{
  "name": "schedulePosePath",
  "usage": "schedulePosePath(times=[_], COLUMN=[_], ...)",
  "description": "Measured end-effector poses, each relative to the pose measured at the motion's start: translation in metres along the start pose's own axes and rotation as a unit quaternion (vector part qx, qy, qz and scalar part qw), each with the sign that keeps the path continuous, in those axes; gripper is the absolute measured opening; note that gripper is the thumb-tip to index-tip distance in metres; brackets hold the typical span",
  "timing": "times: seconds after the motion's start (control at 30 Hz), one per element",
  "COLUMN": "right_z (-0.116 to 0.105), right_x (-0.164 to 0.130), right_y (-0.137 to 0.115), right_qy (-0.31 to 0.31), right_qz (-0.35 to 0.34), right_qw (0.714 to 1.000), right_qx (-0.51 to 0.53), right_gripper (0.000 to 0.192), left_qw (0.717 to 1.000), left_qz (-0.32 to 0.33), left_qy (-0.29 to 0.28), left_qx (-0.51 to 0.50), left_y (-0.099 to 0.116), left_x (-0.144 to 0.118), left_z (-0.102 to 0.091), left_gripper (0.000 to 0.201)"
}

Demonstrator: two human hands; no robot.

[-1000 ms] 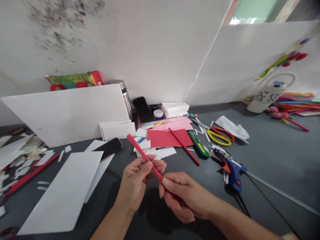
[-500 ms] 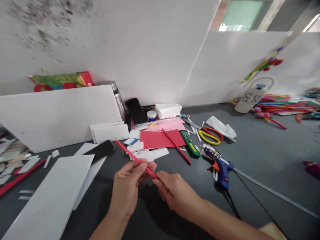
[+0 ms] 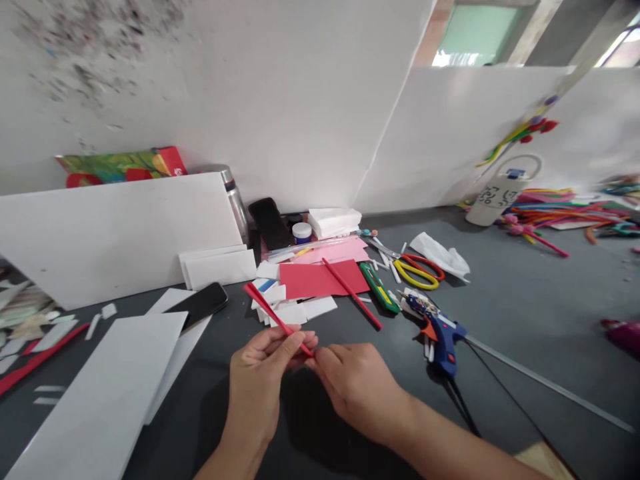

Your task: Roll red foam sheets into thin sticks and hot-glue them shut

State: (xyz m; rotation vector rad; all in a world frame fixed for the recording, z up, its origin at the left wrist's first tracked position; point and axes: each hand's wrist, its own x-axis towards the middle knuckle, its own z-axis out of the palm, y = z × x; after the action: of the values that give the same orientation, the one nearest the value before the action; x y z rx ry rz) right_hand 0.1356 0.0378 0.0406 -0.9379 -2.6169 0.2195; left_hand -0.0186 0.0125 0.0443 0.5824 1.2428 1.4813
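Between my two hands is a narrow red paper strip (image 3: 270, 311), folded or rolled lengthwise, slanting from upper left to lower right. My left hand (image 3: 265, 367) pinches its middle between thumb and fingers. At its lower end, my right hand (image 3: 355, 383) is closed on the strip, and the fingertips hide that end. Just beyond lie a flat red paper sheet (image 3: 305, 280) and a thin red paper stick (image 3: 353, 293) resting across it. A green utility knife (image 3: 379, 288) is to the right of the sheet.
A blue hot glue gun (image 3: 443, 337) with a cord lies right of my hands. Scissors (image 3: 417, 272) with red and yellow handles sit behind it. On the left are white boards (image 3: 107, 380) and a black phone (image 3: 204, 303). A white bottle (image 3: 500, 193) stands far right.
The strip's upper end has swung slightly right and now shows a wider, folded opening. My right hand has turned and closed nearer the strip's lower end. The view has shifted a little.
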Motion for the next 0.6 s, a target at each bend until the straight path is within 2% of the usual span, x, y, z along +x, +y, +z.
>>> schedulePosePath(times=[0.07, 0.13, 0.2, 0.27, 0.3, 0.33, 0.4, 0.43, 0.5, 0.53, 0.6], right_z=[-0.006, -0.012, -0.018, -0.023, -0.024, -0.025, -0.021, -0.016, 0.004, 0.018, 0.05], right_x=[-0.001, -0.003, -0.004, -0.003, -0.001, 0.001, 0.005, 0.006, 0.001, -0.003, -0.011], right_y=[0.0, 0.003, 0.011, 0.023, 0.028, 0.032, 0.029, 0.02, -0.011, -0.031, -0.073], right_qy=[0.009, 0.026, 0.048, 0.072, 0.083, 0.089, 0.075, 0.065, 0.013, -0.019, -0.066], right_qz=[-0.036, -0.033, 0.022, 0.098, 0.115, 0.111, 0.07, 0.069, 0.047, 0.014, -0.118], right_qw=[0.998, 0.998, 0.999, 0.991, 0.987, 0.986, 0.993, 0.995, 0.999, 1.0, 0.989], right_qx=[-0.04, -0.039, 0.002, 0.061, 0.081, 0.087, 0.052, 0.022, 0.004, 0.015, 0.057], right_gripper=[0.036, 0.038, 0.039, 0.032, 0.028, 0.033, 0.059, 0.066, 0.065, 0.064, 0.056], left_qw=[1.0, 0.999, 0.997, 0.992, 0.987, 0.982, 0.974, 0.972, 0.967, 0.965, 0.964], left_qz=[-0.013, -0.009, 0.011, 0.032, 0.042, 0.049, 0.07, 0.078, 0.096, 0.102, 0.106], left_qy=[0.009, 0.029, 0.044, 0.031, 0.034, 0.033, 0.02, 0.014, 0.007, 0.004, 0.001], left_qx=[-0.01, -0.03, -0.062, -0.122, -0.155, -0.18, -0.213, -0.222, -0.235, -0.24, -0.242], left_y=[0.001, 0.006, 0.016, 0.03, 0.037, 0.045, 0.058, 0.063, 0.069, 0.071, 0.071], left_x=[0.002, 0.008, 0.015, 0.021, 0.023, 0.025, 0.026, 0.027, 0.027, 0.027, 0.027], left_z=[-0.001, -0.004, -0.012, -0.021, -0.027, -0.032, -0.042, -0.046, -0.051, -0.053, -0.054], left_gripper=[0.03, 0.03, 0.03, 0.034, 0.038, 0.041, 0.04, 0.038, 0.034, 0.035, 0.039])
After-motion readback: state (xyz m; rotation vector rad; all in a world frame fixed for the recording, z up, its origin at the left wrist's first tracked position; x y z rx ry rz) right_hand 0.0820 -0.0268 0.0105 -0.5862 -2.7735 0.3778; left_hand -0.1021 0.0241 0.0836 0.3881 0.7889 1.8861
